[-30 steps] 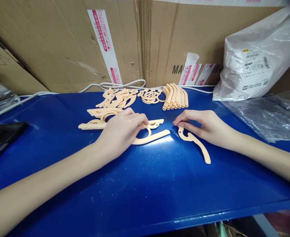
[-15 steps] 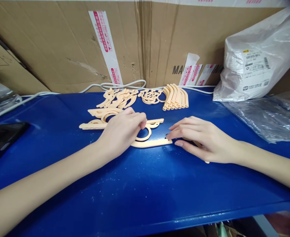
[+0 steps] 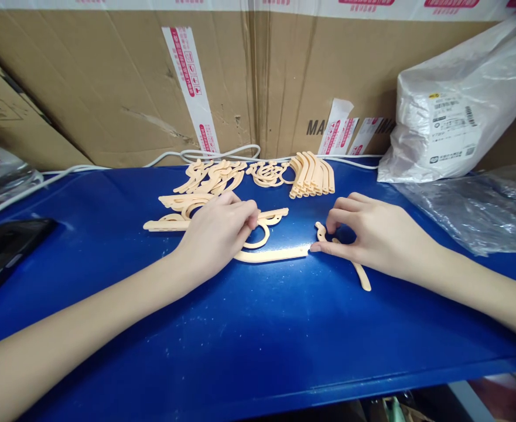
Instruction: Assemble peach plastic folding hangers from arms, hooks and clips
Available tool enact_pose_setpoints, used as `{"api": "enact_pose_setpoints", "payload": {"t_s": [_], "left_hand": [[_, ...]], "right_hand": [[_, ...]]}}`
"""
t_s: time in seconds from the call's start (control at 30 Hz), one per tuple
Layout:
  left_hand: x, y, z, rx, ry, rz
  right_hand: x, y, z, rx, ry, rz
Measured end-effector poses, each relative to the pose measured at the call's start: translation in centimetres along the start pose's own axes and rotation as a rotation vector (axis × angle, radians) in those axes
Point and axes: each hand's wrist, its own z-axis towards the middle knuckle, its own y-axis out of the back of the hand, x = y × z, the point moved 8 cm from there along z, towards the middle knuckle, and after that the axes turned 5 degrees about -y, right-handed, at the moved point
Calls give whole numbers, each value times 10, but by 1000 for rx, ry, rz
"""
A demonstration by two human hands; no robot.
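Observation:
My left hand (image 3: 225, 225) is closed in a pinch on a beige plastic folding-hanger piece; the grip itself hides behind the fingers. Below that hand, a ring (image 3: 264, 234) and a long curved arm (image 3: 275, 255) of this piece show against the blue surface. My right hand (image 3: 367, 231) is open, its thumb and curled fingers apart. The thumb tip is close to the arm's right end; I cannot tell whether they touch. Beside and under the right hand lie a small wavy hook piece (image 3: 321, 232) and a slim curved piece (image 3: 363, 276), partly covered.
Behind my left hand lie more hanger pieces (image 3: 165, 225). Farther back are piles of wavy pieces (image 3: 218, 176), rings (image 3: 269, 173) and curved arms (image 3: 313, 174). A white cable (image 3: 170, 155) runs along cardboard boxes (image 3: 121, 82). A phone (image 3: 12, 252) lies left, a plastic parcel (image 3: 442, 117) right.
My right hand has lifted and opened its fingers, moving slightly right and uncovering the hook piece and slim curved piece. My left hand stays nearly in place. The view has tilted slightly upward.

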Motion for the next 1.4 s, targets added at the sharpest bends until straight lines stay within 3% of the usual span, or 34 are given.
{"api": "enact_pose_setpoints", "payload": {"t_s": [0.17, 0.33, 0.57, 0.97, 1.4], "left_hand": [[-3, -1, -2, 29, -12, 26], [-19, 3, -4, -3, -133, -23], [-45, -10, -10, 132, -293, -122], [-46, -27, -12, 237, -296, -131], [-45, -13, -9, 106, -235, -330]], "right_hand": [[0, -6, -1, 45, -47, 149], [0, -6, -1, 30, 5, 235], [-4, -12, 3, 26, 39, 374], [-10, -10, 7, 45, -175, 820], [8, -8, -1, 146, 43, 689]]}}
